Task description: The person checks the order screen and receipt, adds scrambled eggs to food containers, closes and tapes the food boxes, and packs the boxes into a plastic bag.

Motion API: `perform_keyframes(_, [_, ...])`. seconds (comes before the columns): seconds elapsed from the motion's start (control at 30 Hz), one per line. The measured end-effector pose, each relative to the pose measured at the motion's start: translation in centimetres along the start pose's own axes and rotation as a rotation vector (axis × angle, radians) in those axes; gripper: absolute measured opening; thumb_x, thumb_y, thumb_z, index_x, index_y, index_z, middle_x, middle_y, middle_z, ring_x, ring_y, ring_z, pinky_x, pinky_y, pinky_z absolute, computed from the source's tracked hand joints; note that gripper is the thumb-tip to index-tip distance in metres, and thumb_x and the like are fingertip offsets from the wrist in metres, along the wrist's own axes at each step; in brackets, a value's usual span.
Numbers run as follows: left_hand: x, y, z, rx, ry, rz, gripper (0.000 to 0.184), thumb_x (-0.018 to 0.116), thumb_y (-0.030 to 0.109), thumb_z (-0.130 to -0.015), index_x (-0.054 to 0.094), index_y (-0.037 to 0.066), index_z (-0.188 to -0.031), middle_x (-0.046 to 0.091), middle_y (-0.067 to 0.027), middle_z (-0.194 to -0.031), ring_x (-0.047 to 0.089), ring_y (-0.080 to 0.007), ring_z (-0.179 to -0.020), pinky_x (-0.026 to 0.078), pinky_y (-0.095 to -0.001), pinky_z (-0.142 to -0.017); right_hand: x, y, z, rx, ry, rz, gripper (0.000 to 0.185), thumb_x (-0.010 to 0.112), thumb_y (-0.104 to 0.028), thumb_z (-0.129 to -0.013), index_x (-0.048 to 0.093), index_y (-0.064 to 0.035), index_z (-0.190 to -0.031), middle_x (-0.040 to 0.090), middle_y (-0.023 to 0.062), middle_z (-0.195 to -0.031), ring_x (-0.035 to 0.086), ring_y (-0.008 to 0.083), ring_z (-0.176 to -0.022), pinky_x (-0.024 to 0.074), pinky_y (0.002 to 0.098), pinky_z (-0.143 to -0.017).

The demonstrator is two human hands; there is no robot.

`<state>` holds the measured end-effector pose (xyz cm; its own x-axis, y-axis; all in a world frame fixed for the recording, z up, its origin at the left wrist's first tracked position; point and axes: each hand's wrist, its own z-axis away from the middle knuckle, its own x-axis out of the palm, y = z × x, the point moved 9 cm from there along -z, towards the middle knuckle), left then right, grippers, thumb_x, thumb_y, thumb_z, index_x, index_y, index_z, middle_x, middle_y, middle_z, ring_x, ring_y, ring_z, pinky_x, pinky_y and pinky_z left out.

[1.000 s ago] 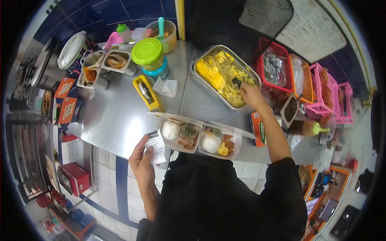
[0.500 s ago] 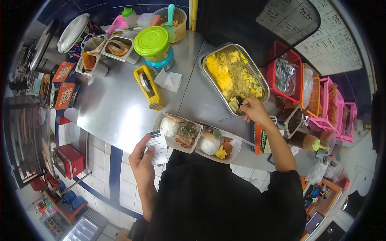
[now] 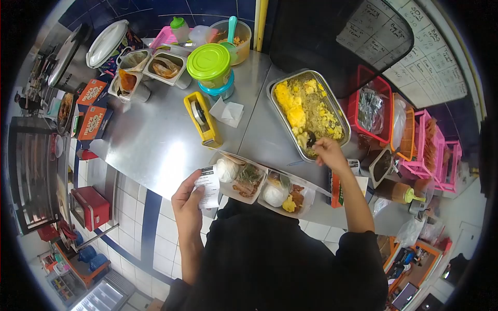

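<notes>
My left hand (image 3: 188, 199) pinches a printed paper receipt (image 3: 208, 189) beside the meal boxes. My right hand (image 3: 330, 154) is closed on a dark spoon (image 3: 311, 139), its bowl down in the near corner of a steel tray (image 3: 344, 136). Yellow egg-like chunks (image 3: 296, 116) and a paler crumbly mass fill that tray. Two open paper boxes stand side by side at the counter's front edge. In the left box (image 3: 223, 187) are a white rice mound (image 3: 226, 169), greens in plastic and brown meat pieces. The right box (image 3: 275, 207) holds rice, a wrapped packet, brown meat and a yellow chunk (image 3: 289, 203).
A yellow tape dispenser (image 3: 202, 119), white tissue (image 3: 227, 112) and green-lidded tub (image 3: 209, 63) stand on the steel counter. Steel containers (image 3: 166, 69) sit behind at left. To the right are a red basket (image 3: 371, 103), pink rack (image 3: 441, 150) and sauce bottle (image 3: 390, 190).
The whole view has shifted, so the counter's things sit slightly lower and to the right. Both hands keep their holds, and the spoon remains in the tray's near corner.
</notes>
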<state>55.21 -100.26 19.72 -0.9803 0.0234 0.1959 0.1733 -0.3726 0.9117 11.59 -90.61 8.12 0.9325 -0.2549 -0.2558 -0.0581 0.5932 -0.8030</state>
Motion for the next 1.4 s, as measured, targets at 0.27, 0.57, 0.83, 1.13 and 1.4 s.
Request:
perform_keyframes(0.27, [0.0,0.0,-0.2,0.003,-0.028,-0.052,0.041,0.052,-0.010,-0.089,0.059,-0.008,-0.130,0.070,-0.0176,-0.112,0.069,-0.0181,-0.096,0.056,-0.0289,-0.087,0.2,-3.0,0.9,-0.030,-0.135,0.393,0.009,0.065,-0.012,-0.091,0.061,-0.0036,-0.090,0.062,0.0072,-0.068,0.063,0.0142,-0.053,0.0502,0.0310,-0.047])
perform_keyframes(0.57, [0.5,0.0,-0.1,-0.045,-0.021,-0.023,0.041,0.052,-0.010,-0.089,0.060,-0.008,-0.129,0.069,-0.0162,-0.111,0.068,-0.0169,-0.094,0.055,-0.0274,-0.085,-1.3,3.5,-1.0,0.231,-0.065,-0.349,0.010,0.068,-0.014,-0.093,0.061,-0.0066,-0.093,0.060,-0.0010,-0.073,0.060,0.0080,-0.055,0.0467,0.0224,-0.048])
perform_keyframes(0.83, [1.2,0.2,0.0,-0.035,-0.021,-0.110,0.041,0.052,-0.010,-0.089,0.060,-0.007,-0.129,0.070,-0.0149,-0.111,0.067,-0.0160,-0.094,0.054,-0.0271,-0.084,0.5,-5.4,1.5,-0.581,0.190,0.766,0.010,0.062,-0.006,-0.087,0.057,0.0022,-0.091,0.069,0.0186,-0.103,0.067,0.0416,-0.080,0.0556,0.0473,-0.072])
perform_keyframes(1.13, [1.5,-0.1,0.2,-0.036,-0.038,-0.113,0.041,0.053,-0.009,-0.089,0.061,-0.007,-0.129,0.070,-0.0149,-0.113,0.067,-0.0163,-0.097,0.053,-0.0278,-0.086,0.9,-4.4,3.2,-0.142,-0.079,0.524,0.009,0.062,-0.005,-0.090,0.059,0.0021,-0.094,0.069,0.0164,-0.088,0.069,0.0264,-0.061,0.0547,0.0384,-0.053])
perform_keyframes(1.4, [1.8,-0.1,0.3,-0.044,-0.040,-0.077,0.041,0.052,-0.010,-0.089,0.060,-0.007,-0.129,0.070,-0.0150,-0.111,0.067,-0.0154,-0.092,0.054,-0.0258,-0.081,0.6,2.5,-0.2,0.196,-0.062,-0.356,0.009,0.067,-0.013,-0.094,0.062,-0.0057,-0.096,0.063,0.0011,-0.078,0.060,0.0102,-0.055,0.0478,0.0247,-0.048])
